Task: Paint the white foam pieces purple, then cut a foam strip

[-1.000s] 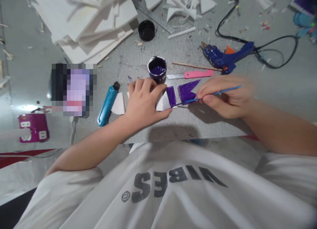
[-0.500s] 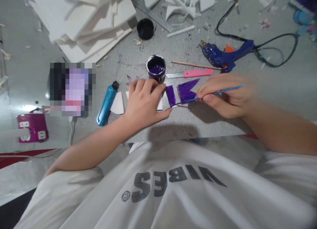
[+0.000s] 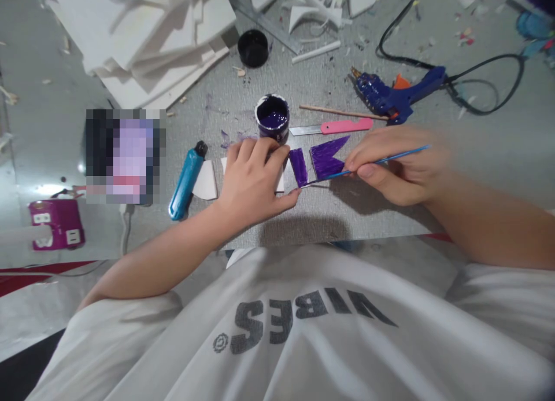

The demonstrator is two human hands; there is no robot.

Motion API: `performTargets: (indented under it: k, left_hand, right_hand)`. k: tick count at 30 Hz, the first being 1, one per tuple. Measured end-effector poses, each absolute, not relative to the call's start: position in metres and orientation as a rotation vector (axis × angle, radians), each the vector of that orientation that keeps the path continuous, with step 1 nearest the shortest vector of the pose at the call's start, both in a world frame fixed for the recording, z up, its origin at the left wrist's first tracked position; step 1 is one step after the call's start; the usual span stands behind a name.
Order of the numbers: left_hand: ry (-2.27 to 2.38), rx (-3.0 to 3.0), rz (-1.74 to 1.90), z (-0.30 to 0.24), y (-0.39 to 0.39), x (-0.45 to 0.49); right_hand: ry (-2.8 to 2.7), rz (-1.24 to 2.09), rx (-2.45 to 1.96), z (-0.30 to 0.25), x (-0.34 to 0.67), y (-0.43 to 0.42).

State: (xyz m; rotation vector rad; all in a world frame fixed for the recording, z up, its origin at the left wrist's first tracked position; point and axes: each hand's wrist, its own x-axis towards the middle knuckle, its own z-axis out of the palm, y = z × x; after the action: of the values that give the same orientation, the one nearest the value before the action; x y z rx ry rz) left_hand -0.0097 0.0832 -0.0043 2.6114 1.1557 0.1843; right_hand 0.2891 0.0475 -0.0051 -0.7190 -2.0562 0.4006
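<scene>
My left hand (image 3: pixel 254 178) lies palm down over a white board piece (image 3: pixel 280 181), fingers spread. Its index fingertip and thumb sit at opposite edges of a purple-painted strip (image 3: pixel 298 167); most of the white piece is hidden beneath the hand. In my right hand (image 3: pixel 390 166) a thin blue paintbrush (image 3: pixel 336 175) is pinched, its tip at the strip's lower edge near my left thumb. A purple piece with a notched end (image 3: pixel 327 158) lies between the strip and my right fingers. Just beyond my left fingers stands an uncapped jar of purple paint (image 3: pixel 273 118).
A pink craft knife (image 3: pixel 344 127), a thin stick (image 3: pixel 336 111) and a blue glue gun (image 3: pixel 385 94) lie beyond my right hand. To the left are a blue cutter (image 3: pixel 187 184) and a phone (image 3: pixel 130 158). White board sheets (image 3: pixel 143 48) and a black lid (image 3: pixel 253 48) lie farther back.
The brush tip has shifted slightly left along the strip's lower edge, and the brush's back end has tilted up a little. My left hand stays in place.
</scene>
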Motion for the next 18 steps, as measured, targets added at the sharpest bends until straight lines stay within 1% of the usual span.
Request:
performTargets:
  k: [7, 18]
  left_hand:
    - [1.139, 2.633, 0.214, -0.0058, 0.0825, -0.0111]
    - [1.141, 2.654, 0.173, -0.004, 0.0806, -0.0105]
  right_hand:
    - [-2.038, 0.464, -0.731, -0.0047, 0.2867, 0.0448]
    - [-2.118, 0.395, -0.696, -0.0001, 0.2874, 0.0476]
